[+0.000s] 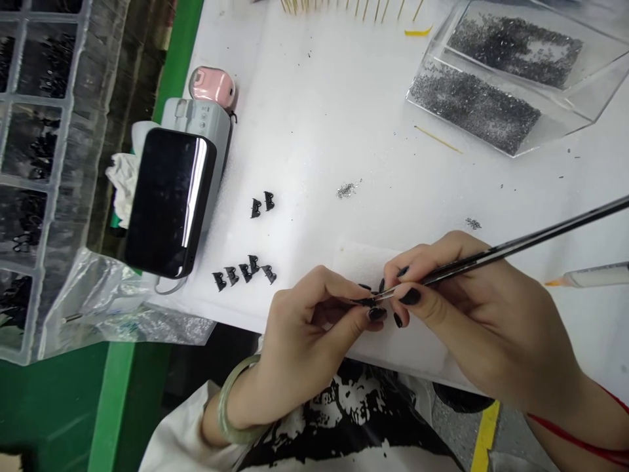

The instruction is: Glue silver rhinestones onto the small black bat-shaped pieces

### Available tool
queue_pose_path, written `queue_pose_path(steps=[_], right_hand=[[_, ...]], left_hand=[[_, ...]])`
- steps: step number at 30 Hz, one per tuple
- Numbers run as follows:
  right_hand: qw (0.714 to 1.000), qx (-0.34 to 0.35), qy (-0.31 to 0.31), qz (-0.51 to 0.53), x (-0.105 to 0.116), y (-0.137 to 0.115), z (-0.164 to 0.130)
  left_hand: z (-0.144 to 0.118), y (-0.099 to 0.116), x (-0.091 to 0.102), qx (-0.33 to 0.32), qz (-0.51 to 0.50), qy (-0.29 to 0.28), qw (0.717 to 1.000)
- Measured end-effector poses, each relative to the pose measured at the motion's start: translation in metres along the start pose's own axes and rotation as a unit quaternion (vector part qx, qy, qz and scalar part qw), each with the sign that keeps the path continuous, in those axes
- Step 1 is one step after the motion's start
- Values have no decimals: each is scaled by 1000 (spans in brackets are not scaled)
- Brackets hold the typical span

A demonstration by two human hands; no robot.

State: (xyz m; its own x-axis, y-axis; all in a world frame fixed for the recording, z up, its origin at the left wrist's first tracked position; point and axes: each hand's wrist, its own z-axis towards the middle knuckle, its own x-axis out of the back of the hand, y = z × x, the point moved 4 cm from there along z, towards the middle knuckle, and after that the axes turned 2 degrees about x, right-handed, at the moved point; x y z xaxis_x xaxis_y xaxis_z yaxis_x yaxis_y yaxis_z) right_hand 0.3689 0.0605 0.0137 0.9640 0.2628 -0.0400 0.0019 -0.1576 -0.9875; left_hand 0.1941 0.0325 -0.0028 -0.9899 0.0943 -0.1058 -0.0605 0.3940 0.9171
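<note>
Fingertips are doing all the work here: the left hand [314,314] is pinching a tiny black piece [364,301] between thumb and forefinger, low in the middle of the frame, over the near edge of the table [304,118]. The right hand [472,295] is gripping tweezers [491,254] pen-style, tips touching that piece. Both hands are curling inward, wrists low, knuckles nearly meeting. Seven pieces are lying on the white surface to the left: a row of five [244,273] and a pair [262,204] above it. Whether those are finished I cannot tell. Trays of grey beads [474,108] are sitting upper right, a phone [170,200] at left, a compartment box [34,164] at far left.
</note>
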Motion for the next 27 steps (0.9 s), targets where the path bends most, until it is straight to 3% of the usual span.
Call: queue_pose_path(steps=[13,17,20,24,27], right_hand=[[1000,10,2,-10,-1,8,2],[999,5,3,35,1,7,0],[997,40,68,1,10,-5,-8],[947,45,287,-138,36,-21,-28],[928,40,320,-186,51,-20,-35]], left_hand=[[3,-3,0,20,4,-6,1000],[4,-3,0,21,3,-4,1000],[4,-4,-1,40,4,7,999],[6,1,-1,36,83,2,996],[8,11,-1,-9,176,-24,984]])
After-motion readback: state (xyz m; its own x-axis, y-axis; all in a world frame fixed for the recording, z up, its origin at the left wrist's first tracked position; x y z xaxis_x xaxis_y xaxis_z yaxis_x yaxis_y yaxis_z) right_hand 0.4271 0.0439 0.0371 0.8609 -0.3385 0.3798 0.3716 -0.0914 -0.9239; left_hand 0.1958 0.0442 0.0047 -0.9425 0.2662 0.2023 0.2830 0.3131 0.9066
